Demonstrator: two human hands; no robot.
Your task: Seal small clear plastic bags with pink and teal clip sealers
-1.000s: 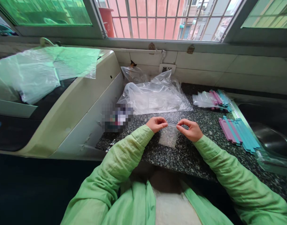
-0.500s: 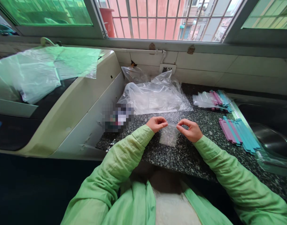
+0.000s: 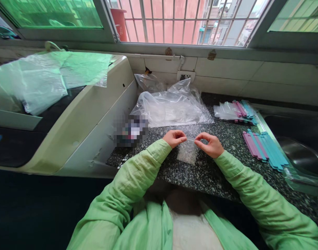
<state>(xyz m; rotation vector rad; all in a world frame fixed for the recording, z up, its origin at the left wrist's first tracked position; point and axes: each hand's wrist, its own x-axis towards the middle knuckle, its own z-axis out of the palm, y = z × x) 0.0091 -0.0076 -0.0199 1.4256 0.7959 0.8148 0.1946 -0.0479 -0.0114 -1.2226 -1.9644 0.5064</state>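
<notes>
A small clear plastic bag (image 3: 187,154) hangs between my two hands over the dark speckled counter. My left hand (image 3: 175,138) pinches the left end of its top edge between thumb and forefinger. At the right end of that edge, my right hand (image 3: 210,144) grips it in the same kind of pinch. Just behind the hands lies a large clear plastic bag (image 3: 171,109) with whitish plastic contents. Pink and teal strips (image 3: 264,149) lie side by side to the right, and small clear bags (image 3: 225,111) rest behind them with more strips.
A big cream and black machine (image 3: 114,86) borders the counter on the left, with plastic sheets (image 3: 44,83) draped over it. A metal sink (image 3: 304,154) is at the right. A blurred-out item (image 3: 132,131) sits beside the machine. A wall socket (image 3: 186,76) is at the back.
My hands have drawn very slightly closer together along the small bag's top edge. Both still pinch it, and everything else stays in place.
</notes>
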